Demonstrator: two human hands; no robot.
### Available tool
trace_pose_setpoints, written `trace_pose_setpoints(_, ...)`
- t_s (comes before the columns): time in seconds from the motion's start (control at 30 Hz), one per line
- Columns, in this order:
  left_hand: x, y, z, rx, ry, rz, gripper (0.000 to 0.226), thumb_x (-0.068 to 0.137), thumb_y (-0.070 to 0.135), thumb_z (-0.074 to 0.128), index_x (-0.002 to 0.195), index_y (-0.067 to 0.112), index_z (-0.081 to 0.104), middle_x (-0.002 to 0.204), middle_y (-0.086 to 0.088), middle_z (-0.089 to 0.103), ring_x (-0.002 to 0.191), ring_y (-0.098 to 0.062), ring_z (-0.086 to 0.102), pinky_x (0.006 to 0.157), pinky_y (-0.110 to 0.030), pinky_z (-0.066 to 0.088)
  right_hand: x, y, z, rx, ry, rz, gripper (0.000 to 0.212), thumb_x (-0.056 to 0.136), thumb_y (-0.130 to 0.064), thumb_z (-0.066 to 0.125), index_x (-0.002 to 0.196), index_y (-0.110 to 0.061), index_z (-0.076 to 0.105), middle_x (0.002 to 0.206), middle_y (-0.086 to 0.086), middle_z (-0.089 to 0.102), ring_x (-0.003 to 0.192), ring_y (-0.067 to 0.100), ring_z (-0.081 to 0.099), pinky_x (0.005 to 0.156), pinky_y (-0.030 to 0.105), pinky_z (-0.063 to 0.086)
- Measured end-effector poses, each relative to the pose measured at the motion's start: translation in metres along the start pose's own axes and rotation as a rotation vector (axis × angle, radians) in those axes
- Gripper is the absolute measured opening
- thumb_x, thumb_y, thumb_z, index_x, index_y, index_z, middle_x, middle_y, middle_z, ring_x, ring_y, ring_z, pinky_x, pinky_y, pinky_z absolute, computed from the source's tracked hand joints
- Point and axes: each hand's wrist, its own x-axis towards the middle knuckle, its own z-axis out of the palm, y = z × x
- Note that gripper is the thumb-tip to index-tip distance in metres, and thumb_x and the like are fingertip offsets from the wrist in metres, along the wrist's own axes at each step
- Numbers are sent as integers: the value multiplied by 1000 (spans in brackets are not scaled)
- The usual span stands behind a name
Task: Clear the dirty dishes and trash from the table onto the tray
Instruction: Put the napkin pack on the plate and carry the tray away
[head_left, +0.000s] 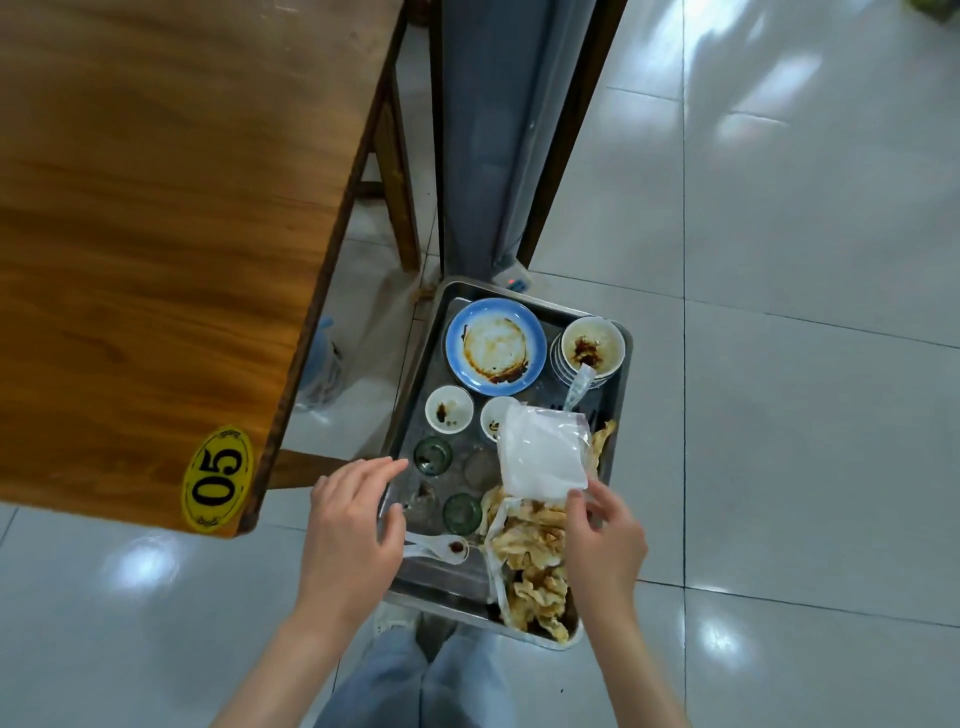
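Tray (415, 364) sits low beside the bench (156, 208), loaded with a blue-rimmed plate (496, 345), stacked bowls (592, 343), sauce dishes, green glasses, a spoon (436, 548) and fried scraps. My right hand (605, 540) pinches the clear plastic bag (540, 457) at its lower corner; my left hand (353, 525) rests on the tray's near-left rim, fingers (379, 467) straight and apart. Risk: the slack bag could slide off the scraps, and lifting one-sided could tip the bowl stack or roll the spoon off.
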Motion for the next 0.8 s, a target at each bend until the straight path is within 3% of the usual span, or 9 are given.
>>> trace_pose_setpoints(0.07,8,1,3,-2,0,-2,45,78,2,69,119,16,61,116,-1,62,113,-17,51,101,-36,36,27,-26,16,22,-31,-40,31,91,-23,57,121,-19,61,97,-14,65,83,-2,60,63,8,46)
trace_pose_setpoints(0.17,30,4,7,-12,11,38,44,78,3,68,119,17,61,116,2,61,110,-10,47,98,-28,33,66,-56,43,76,-39,-74,26,92,-21,56,116,-16,64,83,-27,59,71,-13,58,48,2,39)
trace_pose_setpoints(0.23,48,7,11,-11,16,68,43,78,3,68,119,16,62,115,2,62,110,-12,49,98,-26,32,84,-64,56,64,-46,-75,29,93,-23,54,120,-14,62,89,-18,63,68,-10,57,47,2,37)
trace_pose_setpoints(0.33,76,9,19,-13,18,78,42,81,5,65,121,16,60,117,3,60,113,-13,49,99,-23,29,106,-62,73,28,-70,-59,35,94,-26,52,128,-15,57,93,-13,58,73,-6,53,55,4,35)
trace_pose_setpoints(0.43,100,11,29,-19,20,87,42,84,8,62,125,18,57,120,3,58,117,-13,47,100,-21,27,123,-55,89,8,-112,-57,38,95,-26,52,131,-16,54,98,-10,60,77,-3,54,64,11,43)
trace_pose_setpoints(0.57,121,12,41,-25,18,96,41,86,9,59,127,18,56,123,3,57,119,-12,45,102,-21,27,144,-49,109,-26,-185,-32,42,93,-21,53,135,-19,48,122,1,60,94,7,59,83,27,52)
trace_pose_setpoints(0.67,129,11,46,-31,11,97,42,88,11,57,129,20,53,125,5,55,121,-10,42,102,-20,25,156,-48,118,-88,-270,-28,49,89,-17,59,137,-22,46,134,1,52,118,16,52,97,37,48)
trace_pose_setpoints(0.8,132,7,49,-28,-8,81,42,89,12,57,129,21,52,126,6,54,121,-9,42,102,-18,25,159,-46,120,-117,-295,10,52,88,-17,61,137,-20,46,138,2,50,123,20,50,100,41,46)
